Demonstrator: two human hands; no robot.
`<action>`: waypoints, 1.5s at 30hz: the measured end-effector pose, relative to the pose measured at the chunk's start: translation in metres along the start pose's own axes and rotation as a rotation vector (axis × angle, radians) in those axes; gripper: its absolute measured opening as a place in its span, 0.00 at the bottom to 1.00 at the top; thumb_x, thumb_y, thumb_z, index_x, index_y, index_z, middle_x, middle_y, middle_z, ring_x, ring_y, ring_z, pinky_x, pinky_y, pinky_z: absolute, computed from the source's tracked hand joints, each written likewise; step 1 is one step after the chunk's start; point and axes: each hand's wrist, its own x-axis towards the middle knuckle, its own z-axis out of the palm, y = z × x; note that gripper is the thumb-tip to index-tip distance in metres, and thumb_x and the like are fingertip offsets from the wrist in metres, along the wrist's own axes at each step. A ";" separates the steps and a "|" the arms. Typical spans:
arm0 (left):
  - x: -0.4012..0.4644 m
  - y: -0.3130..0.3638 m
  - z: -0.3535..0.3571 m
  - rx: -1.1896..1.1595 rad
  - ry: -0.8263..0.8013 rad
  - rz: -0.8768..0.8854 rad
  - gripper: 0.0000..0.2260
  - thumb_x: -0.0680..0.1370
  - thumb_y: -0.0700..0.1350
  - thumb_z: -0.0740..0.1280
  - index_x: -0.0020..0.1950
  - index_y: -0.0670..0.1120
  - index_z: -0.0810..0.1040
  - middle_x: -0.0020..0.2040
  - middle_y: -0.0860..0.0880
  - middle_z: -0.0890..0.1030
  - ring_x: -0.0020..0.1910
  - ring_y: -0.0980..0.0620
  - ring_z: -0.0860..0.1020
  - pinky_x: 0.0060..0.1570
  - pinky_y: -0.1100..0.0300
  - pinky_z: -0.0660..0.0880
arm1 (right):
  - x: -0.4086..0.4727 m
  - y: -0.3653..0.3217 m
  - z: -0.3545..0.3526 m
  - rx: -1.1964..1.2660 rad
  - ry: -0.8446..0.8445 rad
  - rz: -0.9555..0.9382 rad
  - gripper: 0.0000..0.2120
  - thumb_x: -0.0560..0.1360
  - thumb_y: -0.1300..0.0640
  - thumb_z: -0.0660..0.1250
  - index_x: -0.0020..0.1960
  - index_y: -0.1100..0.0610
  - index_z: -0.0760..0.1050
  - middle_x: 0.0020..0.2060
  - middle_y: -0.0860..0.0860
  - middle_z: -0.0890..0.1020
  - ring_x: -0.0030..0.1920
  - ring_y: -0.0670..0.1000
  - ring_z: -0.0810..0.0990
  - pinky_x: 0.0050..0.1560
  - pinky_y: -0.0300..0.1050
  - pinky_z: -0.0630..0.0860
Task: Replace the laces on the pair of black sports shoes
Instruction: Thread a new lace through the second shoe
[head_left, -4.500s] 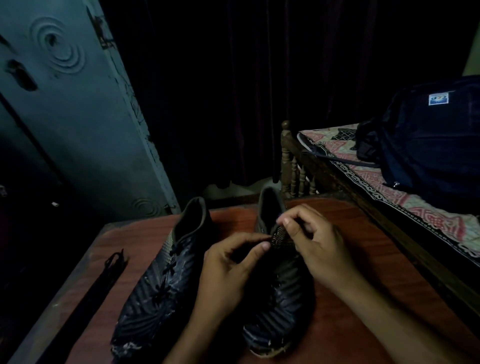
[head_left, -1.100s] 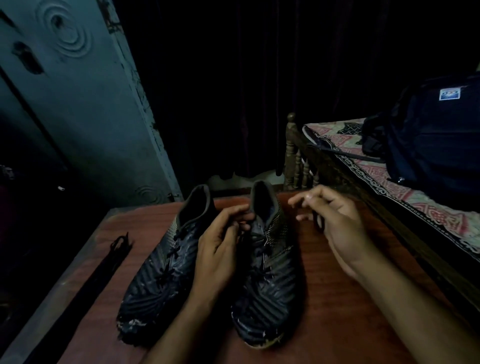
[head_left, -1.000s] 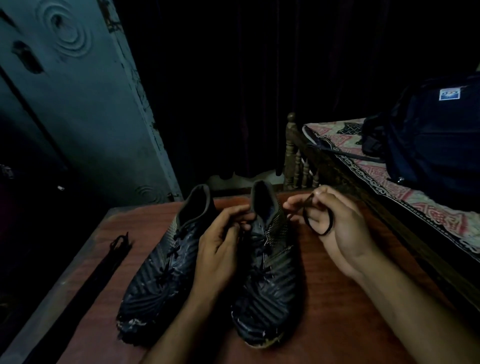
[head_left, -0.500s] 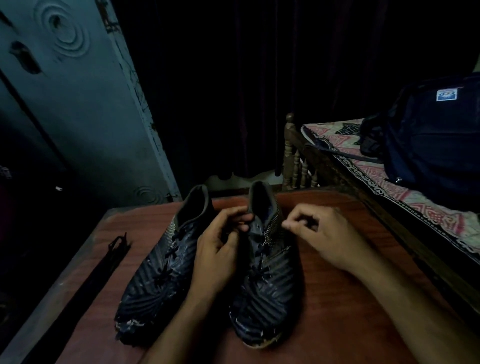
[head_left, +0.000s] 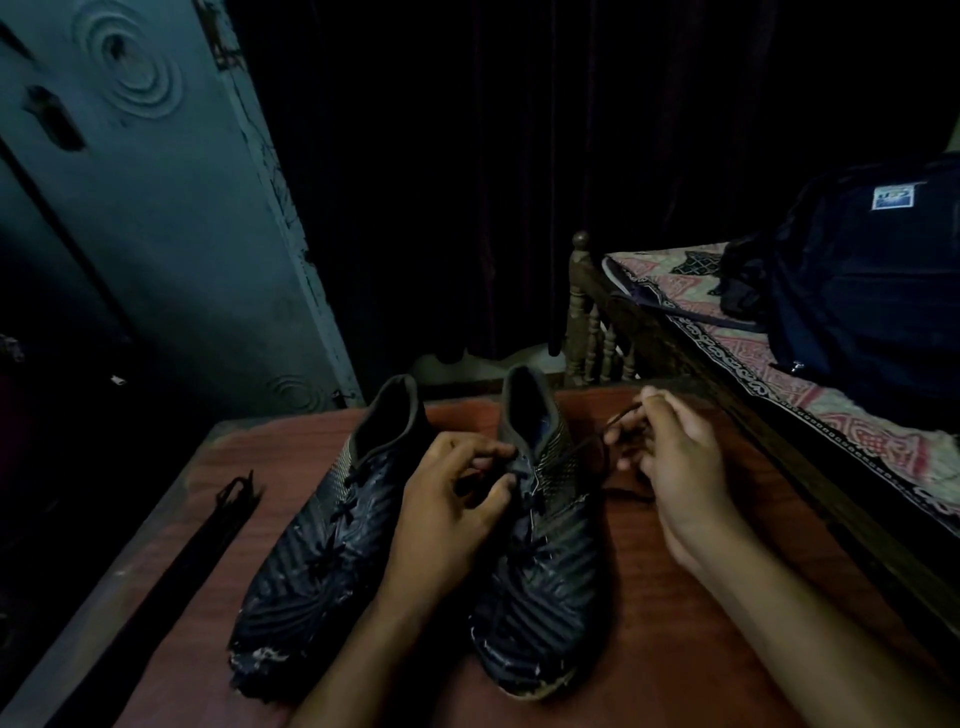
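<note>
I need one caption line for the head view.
Left hand steadies the right shoe; right hand pulls its lace.

Two black striped sports shoes (head_left: 332, 525) sit side by side, toes toward the camera, on a reddish-brown wooden table (head_left: 675, 597). Left hand (head_left: 447, 514) pinches the right shoe's (head_left: 545, 561) tongue area. Right hand (head_left: 675, 467) pinches a dark lace (head_left: 597, 441) running from that shoe's top eyelets. Spare black laces (head_left: 218, 525) lie at the table's left edge. Dark backpack (head_left: 857, 291) rests on the patterned bed (head_left: 831, 415) to the right.
</note>
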 end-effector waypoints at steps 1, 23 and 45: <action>0.000 -0.001 0.000 0.024 0.007 0.000 0.06 0.78 0.41 0.74 0.50 0.53 0.83 0.52 0.58 0.78 0.54 0.59 0.81 0.58 0.57 0.81 | -0.001 0.002 0.002 -0.018 0.003 -0.010 0.14 0.85 0.56 0.56 0.42 0.55 0.72 0.28 0.46 0.78 0.32 0.45 0.76 0.34 0.43 0.69; -0.002 0.001 0.001 0.172 0.075 0.044 0.05 0.83 0.46 0.67 0.47 0.54 0.77 0.44 0.56 0.81 0.44 0.56 0.80 0.44 0.62 0.76 | 0.011 0.009 -0.005 -0.045 0.155 -0.210 0.16 0.85 0.60 0.57 0.39 0.63 0.71 0.28 0.48 0.76 0.28 0.40 0.74 0.33 0.33 0.71; -0.040 0.121 -0.112 -0.276 -0.048 -0.189 0.06 0.75 0.47 0.70 0.46 0.47 0.85 0.39 0.44 0.81 0.34 0.52 0.75 0.35 0.58 0.72 | -0.011 0.009 0.000 -0.516 -0.115 -0.747 0.08 0.73 0.55 0.62 0.42 0.58 0.76 0.39 0.49 0.79 0.44 0.53 0.78 0.46 0.47 0.73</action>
